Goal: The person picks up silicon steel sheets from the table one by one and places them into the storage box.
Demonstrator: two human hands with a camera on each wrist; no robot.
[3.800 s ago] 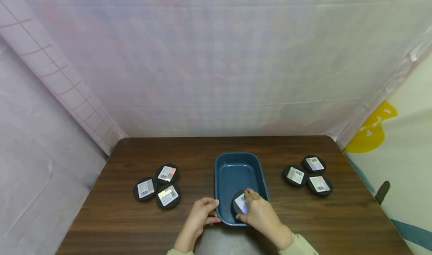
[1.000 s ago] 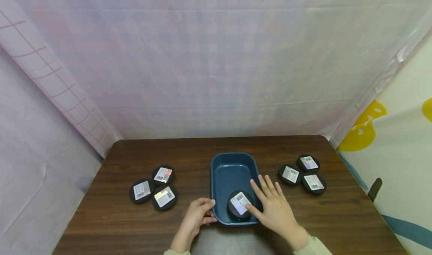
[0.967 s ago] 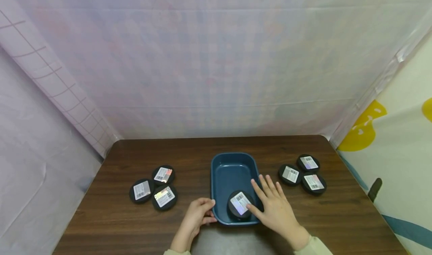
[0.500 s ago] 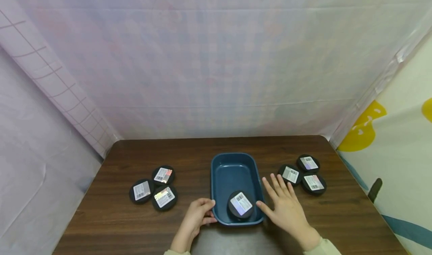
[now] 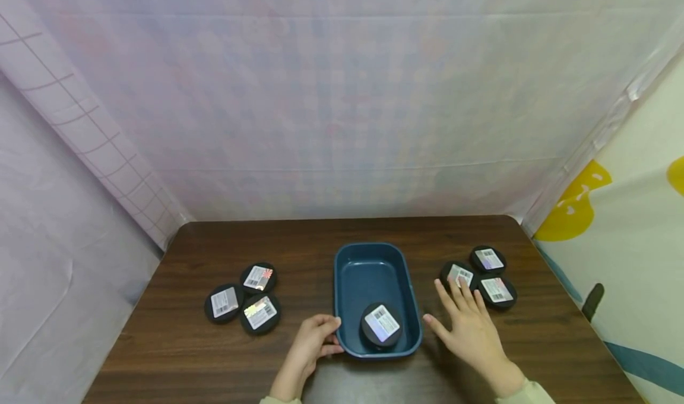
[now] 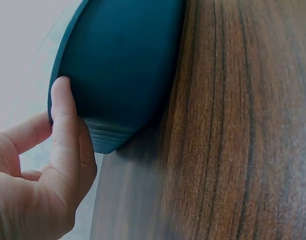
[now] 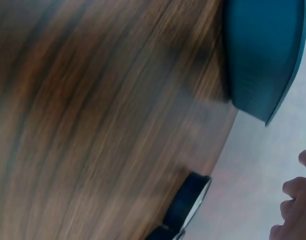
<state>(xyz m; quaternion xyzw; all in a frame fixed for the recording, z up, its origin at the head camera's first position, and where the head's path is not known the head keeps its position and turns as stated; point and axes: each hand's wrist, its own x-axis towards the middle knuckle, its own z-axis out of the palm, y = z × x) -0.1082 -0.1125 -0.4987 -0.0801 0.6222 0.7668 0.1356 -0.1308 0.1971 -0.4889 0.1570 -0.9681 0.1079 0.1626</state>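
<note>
Left hand (image 5: 312, 340) grips the near-left corner of the tray (image 5: 411, 309): the left wrist view shows fingers curled against the outer wall, thumb on the rim. Tray sits at centre of the table (image 5: 176, 344), long axis running away from the person.

One puck (image 5: 380, 324) lies flat in the near end of the tray, label up. Rest of the tray floor is bare. Judged: one of seven placed, six left.

Right hand (image 5: 470, 330) is over the table just right of the tray, fingers straight and spread, holding nothing. Fingertips reach the nearest puck of the right group (image 5: 458, 274); whether they touch or only overlap it, cannot tell. Right wrist view is blurred.

Right group: three pucks, close together, labels up, all on the table. Left group (image 5: 243, 298): three pucks, also clustered, labels up, well apart from both hands.

Judged stage: early.
</note>
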